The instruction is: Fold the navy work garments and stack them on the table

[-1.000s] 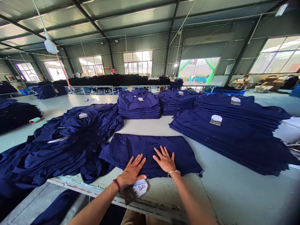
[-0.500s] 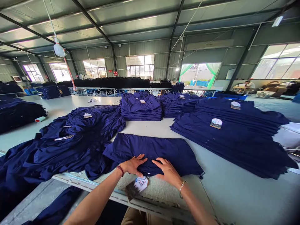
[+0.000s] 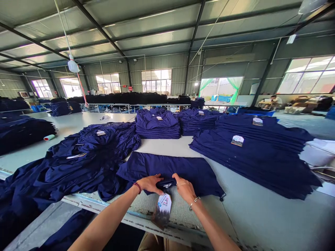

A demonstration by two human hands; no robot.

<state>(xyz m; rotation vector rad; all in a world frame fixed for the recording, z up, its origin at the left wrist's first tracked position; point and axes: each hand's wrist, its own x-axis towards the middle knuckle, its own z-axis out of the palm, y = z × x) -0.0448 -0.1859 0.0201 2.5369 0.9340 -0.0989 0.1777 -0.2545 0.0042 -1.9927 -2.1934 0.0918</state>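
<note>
A navy garment lies spread flat on the pale table, its collar toward me. My left hand, with a red bead bracelet, and my right hand, with a silver bangle, meet at the collar and pinch the gathered cloth between them. A white hang tag dangles from the collar over the grey padded table edge. Its dark lower part is blurred.
A loose heap of navy garments lies to my left, and folded navy stacks stand ahead and right. Further stacks line the far tables. A seated person is at the far right.
My hands have drawn closer and gathered the collar cloth. The hang tag now hangs more upright. The whole view has tilted slightly.
</note>
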